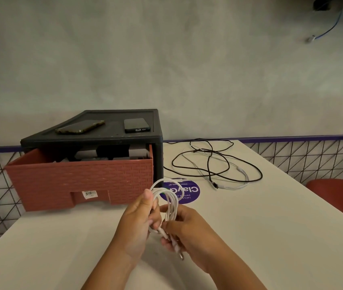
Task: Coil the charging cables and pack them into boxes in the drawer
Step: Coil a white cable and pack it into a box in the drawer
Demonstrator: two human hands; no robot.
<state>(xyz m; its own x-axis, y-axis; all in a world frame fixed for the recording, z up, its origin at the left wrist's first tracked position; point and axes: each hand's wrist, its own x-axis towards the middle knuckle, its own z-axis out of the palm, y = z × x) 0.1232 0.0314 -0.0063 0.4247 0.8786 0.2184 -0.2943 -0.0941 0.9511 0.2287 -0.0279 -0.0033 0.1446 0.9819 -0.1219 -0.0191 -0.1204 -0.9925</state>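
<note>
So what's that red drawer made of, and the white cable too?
The red drawer looks like moulded plastic, matte, with a woven pattern pressed into its front. The white cable seems rubbery plastic, smooth, since it bends into soft loops; its plug tip looks like metal.

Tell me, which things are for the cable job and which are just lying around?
For the job: white cable, coiled, in left hand and right hand; loose cables on the table; open red drawer.
Just lying about: brownish phone and black phone on the black cabinet; purple sticker; red chair.
</note>
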